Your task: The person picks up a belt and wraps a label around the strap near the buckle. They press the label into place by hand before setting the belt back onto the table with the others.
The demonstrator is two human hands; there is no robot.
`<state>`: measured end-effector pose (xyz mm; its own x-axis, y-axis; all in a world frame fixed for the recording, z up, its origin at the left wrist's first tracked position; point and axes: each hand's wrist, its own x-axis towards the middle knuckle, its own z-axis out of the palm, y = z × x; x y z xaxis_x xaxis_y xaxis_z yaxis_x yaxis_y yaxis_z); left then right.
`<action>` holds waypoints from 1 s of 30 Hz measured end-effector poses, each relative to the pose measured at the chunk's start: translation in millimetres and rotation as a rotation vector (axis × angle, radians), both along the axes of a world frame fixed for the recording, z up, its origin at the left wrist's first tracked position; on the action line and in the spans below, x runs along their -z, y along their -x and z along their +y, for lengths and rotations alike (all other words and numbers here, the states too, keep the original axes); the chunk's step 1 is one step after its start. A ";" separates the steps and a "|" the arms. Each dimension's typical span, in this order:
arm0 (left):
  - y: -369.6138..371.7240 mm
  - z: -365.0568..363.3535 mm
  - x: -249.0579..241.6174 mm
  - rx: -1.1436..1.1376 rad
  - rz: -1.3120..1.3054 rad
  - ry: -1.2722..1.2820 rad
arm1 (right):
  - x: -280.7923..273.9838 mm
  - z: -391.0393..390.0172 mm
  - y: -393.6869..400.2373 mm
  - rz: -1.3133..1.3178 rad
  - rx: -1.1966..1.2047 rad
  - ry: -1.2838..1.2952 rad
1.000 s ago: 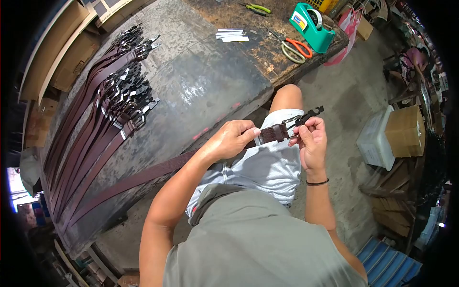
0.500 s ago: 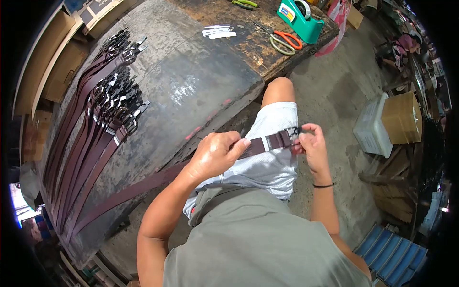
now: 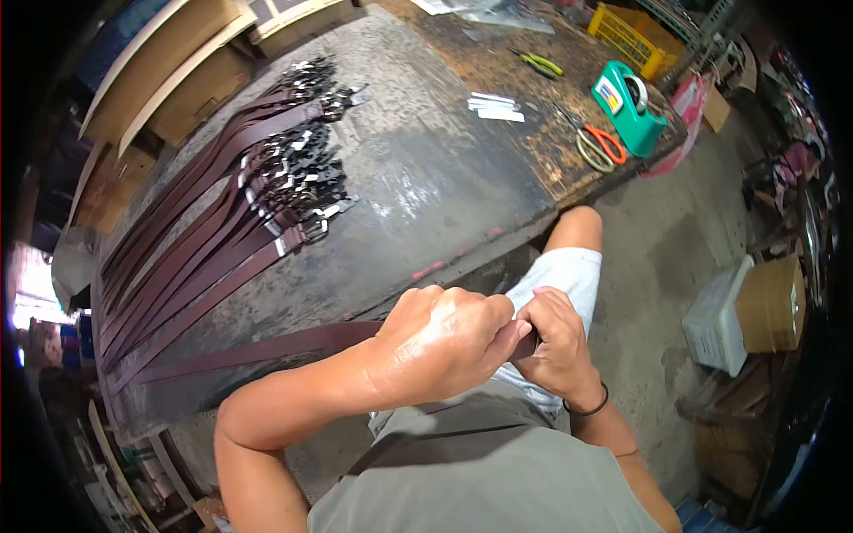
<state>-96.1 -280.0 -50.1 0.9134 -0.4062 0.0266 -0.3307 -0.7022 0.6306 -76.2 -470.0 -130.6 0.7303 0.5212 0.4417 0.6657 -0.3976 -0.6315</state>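
A brown belt (image 3: 267, 353) runs from the table's left side up to my hands, in front of my body. My left hand (image 3: 449, 342) is closed around it, thumb pointing right. Against its fingertips, my right hand (image 3: 562, 345) is also closed on the belt's end, fingers curled over it. Only a small dark bit of belt shows between the two hands; the buckle is hidden by my fingers. On the table left of my hands lies a pile of brown belts (image 3: 200, 200) with their metal buckles (image 3: 302, 169) bunched together.
Toward the table's (image 3: 444, 191) far right are white strips (image 3: 495, 107), green-handled pliers (image 3: 542, 64), scissors (image 3: 602, 147) and a green tape dispenser (image 3: 631, 111). A yellow crate (image 3: 626, 40) stands behind. On the right are a plastic bin (image 3: 715, 320) and a cardboard box (image 3: 771, 306).
My hands have come together, and my right hand has moved in to close over the buckle end, which showed before. The camera view has shifted, so the table sits lower and further right.
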 end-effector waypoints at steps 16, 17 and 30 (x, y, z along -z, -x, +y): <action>1.5 29.4 -18.8 0.057 -0.083 -0.355 | 28.2 66.2 -1.1 -0.046 -0.036 -0.228; 0.5 30.7 -16.8 0.044 -0.090 -0.362 | 32.7 68.6 -2.1 -0.055 -0.049 -0.234; -8.2 28.3 -9.7 0.074 -0.126 -0.421 | 48.1 74.5 -10.2 -0.100 -0.025 -0.261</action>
<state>-87.9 -251.6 -40.4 0.8815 -0.4700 -0.0459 -0.4460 -0.8605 0.2460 -66.0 -395.5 -178.8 0.6644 0.3980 0.6326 0.7376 -0.2130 -0.6408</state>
